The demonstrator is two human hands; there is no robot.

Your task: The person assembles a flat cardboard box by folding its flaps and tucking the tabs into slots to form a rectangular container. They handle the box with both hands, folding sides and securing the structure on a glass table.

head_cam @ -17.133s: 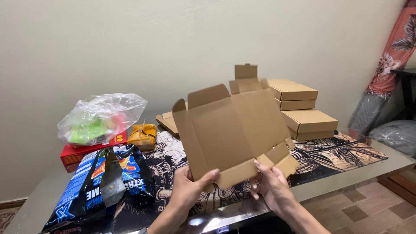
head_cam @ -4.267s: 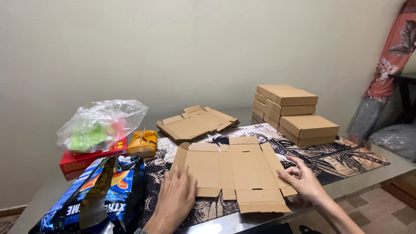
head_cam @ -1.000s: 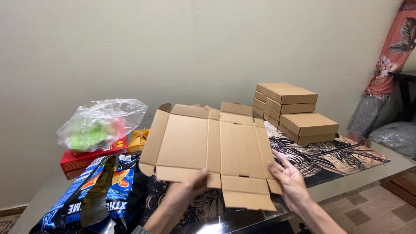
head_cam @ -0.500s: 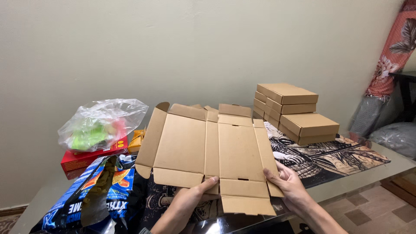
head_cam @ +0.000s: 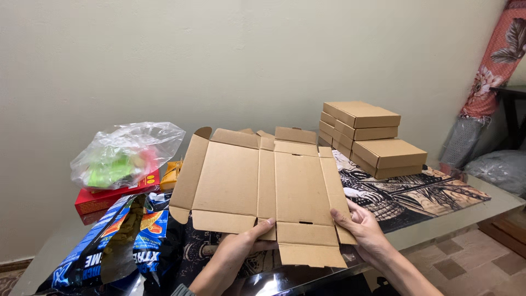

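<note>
An unfolded cardboard blank [head_cam: 263, 192] was held up in the centre of the frame, tilted back so that its inner face looked toward the camera, with its flaps spread to left, right, top and bottom. The left hand [head_cam: 241, 252], low in the frame just left of centre, gripped the blank's lower edge, thumb lying on the near face and the fingers hidden behind the card. The right hand [head_cam: 364, 230], lower right of centre, gripped the lower right flap in the same way, thumb on front. The two hands were apart, one at each side of the bottom flap.

Behind the blank, right of centre, finished boxes [head_cam: 364, 134] stood stacked against the wall, one more box in front of the stack. They rested on a patterned mat [head_cam: 427, 192] covering the table [head_cam: 493, 204]. At the left of the frame a clear plastic bag [head_cam: 129, 153] with green contents lay on a red box [head_cam: 112, 194]. Below these, in the lower left corner, lay a blue snack bag [head_cam: 118, 241], torn open. A small orange packet [head_cam: 171, 174] showed just beside the blank's left flap.
</note>
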